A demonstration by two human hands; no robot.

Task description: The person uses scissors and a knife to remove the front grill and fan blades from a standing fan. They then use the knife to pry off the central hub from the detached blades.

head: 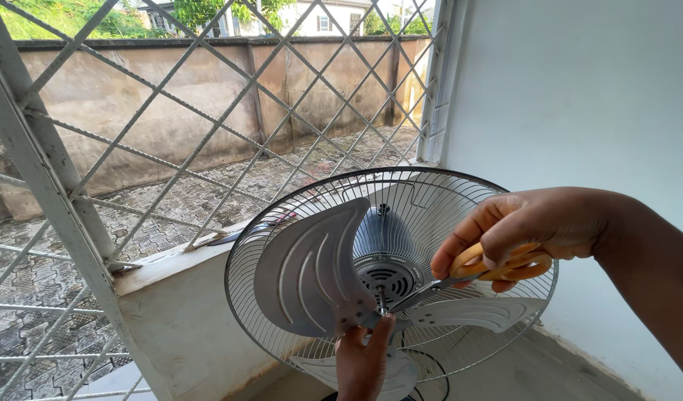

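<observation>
Porch corner: white wall (572,89) on the right, diamond-pattern metal grille (171,126) on the left and far side, paved yard and a concrete fence beyond it. A low ledge (178,297) runs under the grille.

Fan (390,275) sits near centre, tilted back, front guard off, rear wire guard (282,223) and grey blades (308,271) exposed. Motor housing shows behind the hub.

Step in hand, by my read: working at the blade hub with scissors (460,278) used as a tool, tips at the spindle (382,301). Next move probably calls for steady blades and a firm twist or pry at the hub; slipping tips could scratch the blade or nick the thumb.

Right hand (531,230): fingers curled tight around the orange scissor handles, clenched grasp, blades look nearly closed. Left hand (364,360): comes up from the near edge, thumb pressed on the blade base just beside the hub; the other fingers are hidden behind the blade, so full grip unclear. Black cable (430,367) loops under the fan.
</observation>
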